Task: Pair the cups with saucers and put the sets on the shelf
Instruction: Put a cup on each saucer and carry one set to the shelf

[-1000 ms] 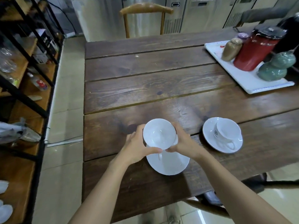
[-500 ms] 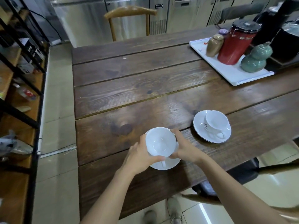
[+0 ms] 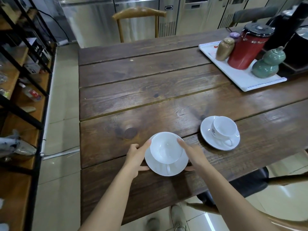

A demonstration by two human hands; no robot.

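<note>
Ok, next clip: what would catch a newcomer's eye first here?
Both hands, left hand and right hand, grip the plain white saucer carrying a white cup at the dark wooden table's near edge. A second white cup-and-saucer set sits to the right; a red canister stands far right.

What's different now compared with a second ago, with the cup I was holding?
The cup came down from above the saucer and now sits on it. Both hands, left and right, slid from the cup to the saucer's edges, fingertips resting on the cup's rim. The second cup on its saucer and the tray of jars stayed put.
</note>
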